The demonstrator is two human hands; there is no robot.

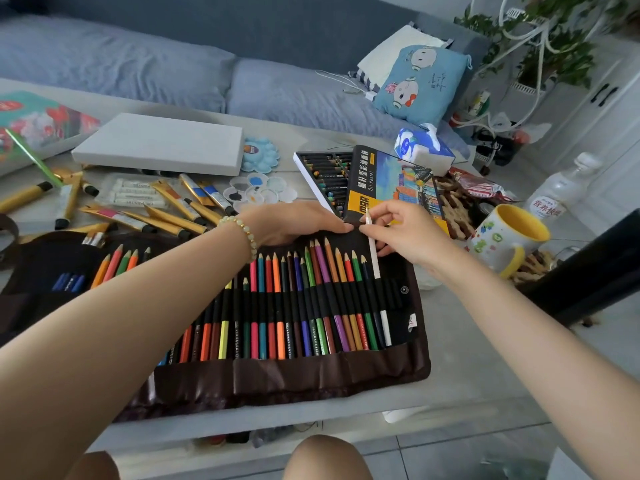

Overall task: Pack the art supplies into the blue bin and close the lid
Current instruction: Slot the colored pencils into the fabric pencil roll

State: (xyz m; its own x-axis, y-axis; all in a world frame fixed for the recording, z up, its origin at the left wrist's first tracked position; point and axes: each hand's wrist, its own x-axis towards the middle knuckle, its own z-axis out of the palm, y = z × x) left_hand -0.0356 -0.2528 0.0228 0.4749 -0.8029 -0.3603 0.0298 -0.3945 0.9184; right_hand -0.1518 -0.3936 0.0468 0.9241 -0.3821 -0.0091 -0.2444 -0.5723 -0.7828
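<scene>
A dark brown roll-up pencil case (pixel 311 375) lies open on the table, with several coloured pencils (pixel 277 306) in its elastic loops. My right hand (pixel 405 233) pinches the top of a white pencil (pixel 375 268) that stands in the rightmost loop. My left hand (pixel 294 223) lies flat on the case's top edge, fingers straight, pressing the fabric. Behind the hands an open oil pastel box (pixel 391 181) rests on the table. Gold paint tubes (pixel 173 209), two palettes (pixel 259 188) and a white canvas (pixel 159 143) lie further left. No blue bin is in view.
A yellow-lined mug (pixel 509 240), a plastic bottle (pixel 561 192), snacks (pixel 453 209) and a tissue pack (pixel 422 147) crowd the right side of the table. A dark object (pixel 595 271) juts in at the right edge. A grey-blue sofa (pixel 173 64) runs behind the table.
</scene>
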